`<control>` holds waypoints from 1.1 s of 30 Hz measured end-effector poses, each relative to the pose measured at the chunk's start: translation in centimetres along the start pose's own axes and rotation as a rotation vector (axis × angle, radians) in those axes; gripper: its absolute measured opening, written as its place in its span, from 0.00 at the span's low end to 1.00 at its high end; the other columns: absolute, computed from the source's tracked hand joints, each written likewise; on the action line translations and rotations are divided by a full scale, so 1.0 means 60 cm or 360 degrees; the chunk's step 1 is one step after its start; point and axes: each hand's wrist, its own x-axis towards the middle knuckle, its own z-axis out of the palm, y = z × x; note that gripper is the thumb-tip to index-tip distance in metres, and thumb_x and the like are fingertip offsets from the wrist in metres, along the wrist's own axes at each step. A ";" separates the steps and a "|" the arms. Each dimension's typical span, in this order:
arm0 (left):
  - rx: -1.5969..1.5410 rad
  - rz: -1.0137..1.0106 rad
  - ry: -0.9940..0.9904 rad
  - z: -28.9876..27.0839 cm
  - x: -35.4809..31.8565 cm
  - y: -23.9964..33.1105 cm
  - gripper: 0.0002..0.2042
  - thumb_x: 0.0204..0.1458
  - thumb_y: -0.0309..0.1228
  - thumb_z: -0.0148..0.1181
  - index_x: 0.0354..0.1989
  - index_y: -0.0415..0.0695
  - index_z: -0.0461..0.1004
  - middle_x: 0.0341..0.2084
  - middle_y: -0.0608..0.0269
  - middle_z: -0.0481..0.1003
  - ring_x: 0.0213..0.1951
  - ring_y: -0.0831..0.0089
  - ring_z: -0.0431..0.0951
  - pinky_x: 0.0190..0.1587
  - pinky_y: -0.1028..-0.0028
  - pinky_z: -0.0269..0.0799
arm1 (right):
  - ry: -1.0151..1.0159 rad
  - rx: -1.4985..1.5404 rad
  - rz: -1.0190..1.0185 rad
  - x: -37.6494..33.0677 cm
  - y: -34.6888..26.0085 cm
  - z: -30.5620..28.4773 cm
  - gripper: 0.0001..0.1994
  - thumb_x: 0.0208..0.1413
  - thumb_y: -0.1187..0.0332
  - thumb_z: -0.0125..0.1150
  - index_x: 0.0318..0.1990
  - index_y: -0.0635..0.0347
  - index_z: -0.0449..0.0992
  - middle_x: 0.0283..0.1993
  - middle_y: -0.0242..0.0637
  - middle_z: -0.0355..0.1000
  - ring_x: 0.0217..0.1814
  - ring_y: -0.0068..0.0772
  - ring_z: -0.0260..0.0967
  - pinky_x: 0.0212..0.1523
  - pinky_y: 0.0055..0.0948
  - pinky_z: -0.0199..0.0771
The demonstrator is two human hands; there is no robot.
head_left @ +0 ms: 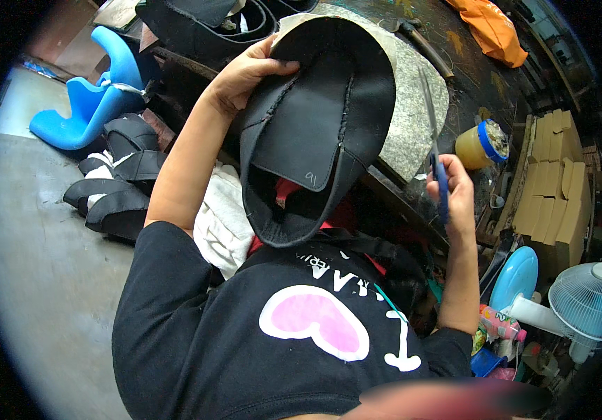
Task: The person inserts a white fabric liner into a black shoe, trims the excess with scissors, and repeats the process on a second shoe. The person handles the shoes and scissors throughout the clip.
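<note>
A black shoe upper (301, 119) with two stitched seams and a tongue flap is held up in front of my chest. My left hand (255, 73) is closed on its far left edge, with the thumb lying on the inner face. The upper's opening faces toward me, and something red shows through it. Off to the right, my right hand (458, 192) grips scissors (434, 119) by their blue handle. Their blades point away from me, apart from the upper, over a speckled pale slab (416, 133).
A hammer (423, 47), an orange cloth or bag (491, 31) and a blue-rimmed jar (474, 148) lie beyond the slab. More black uppers sit at the far edge (203, 28) and in a left pile (122, 175). A blue chair-like piece (80, 112), cartons (556, 189) and a fan (584, 301) flank me.
</note>
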 end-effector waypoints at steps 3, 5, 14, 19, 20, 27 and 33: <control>-0.0017 -0.0010 -0.0061 0.021 0.000 0.005 0.27 0.48 0.18 0.66 0.59 0.44 0.70 0.44 0.61 0.78 0.40 0.75 0.81 0.44 0.73 0.80 | 0.0176 -0.0663 -0.0197 -0.024 -0.004 0.013 0.21 0.41 0.66 0.74 0.43 0.61 0.73 0.29 0.34 0.72 0.31 0.25 0.71 0.35 0.26 0.70; 0.0054 -0.0026 -0.0087 0.035 -0.001 0.006 0.27 0.47 0.19 0.66 0.59 0.44 0.70 0.44 0.63 0.78 0.43 0.75 0.79 0.50 0.72 0.77 | 0.0246 -0.0867 -0.0282 -0.032 -0.007 0.020 0.23 0.37 0.64 0.77 0.43 0.58 0.75 0.28 0.39 0.73 0.28 0.33 0.73 0.34 0.29 0.70; 0.0163 -0.0112 -0.0187 0.054 0.008 -0.004 0.29 0.47 0.22 0.66 0.61 0.44 0.69 0.47 0.64 0.77 0.47 0.75 0.77 0.54 0.72 0.73 | 0.0255 -0.0333 -0.0322 -0.037 0.018 0.032 0.20 0.40 0.64 0.79 0.37 0.62 0.74 0.22 0.28 0.69 0.25 0.16 0.66 0.28 0.20 0.66; 0.0269 -0.0130 -0.0238 0.053 0.010 -0.001 0.27 0.46 0.24 0.69 0.59 0.44 0.71 0.45 0.59 0.78 0.46 0.72 0.78 0.50 0.73 0.76 | 0.0150 -0.0200 -0.0344 -0.039 0.031 0.023 0.20 0.41 0.65 0.78 0.35 0.63 0.72 0.23 0.25 0.66 0.25 0.14 0.60 0.28 0.18 0.62; 0.0319 -0.0150 -0.0283 0.054 0.011 0.001 0.27 0.46 0.24 0.69 0.59 0.44 0.71 0.45 0.58 0.78 0.46 0.71 0.78 0.50 0.73 0.76 | 0.0137 -0.0234 -0.0349 -0.040 0.031 0.019 0.20 0.41 0.65 0.78 0.35 0.63 0.72 0.23 0.24 0.65 0.25 0.15 0.60 0.28 0.18 0.62; 0.0664 -0.0289 -0.0392 0.057 0.005 0.027 0.27 0.49 0.27 0.68 0.60 0.43 0.71 0.47 0.55 0.78 0.47 0.69 0.78 0.52 0.73 0.75 | 0.0056 -0.0213 -0.0344 -0.046 0.030 0.008 0.22 0.39 0.61 0.80 0.35 0.63 0.73 0.23 0.25 0.64 0.26 0.15 0.60 0.28 0.19 0.61; 0.0797 -0.0256 -0.0558 0.067 0.007 0.035 0.24 0.49 0.25 0.66 0.58 0.41 0.72 0.45 0.63 0.78 0.47 0.74 0.76 0.55 0.74 0.69 | 0.0150 -0.0545 -0.0557 -0.044 0.030 0.011 0.25 0.39 0.53 0.79 0.34 0.63 0.74 0.23 0.28 0.62 0.24 0.18 0.59 0.27 0.21 0.60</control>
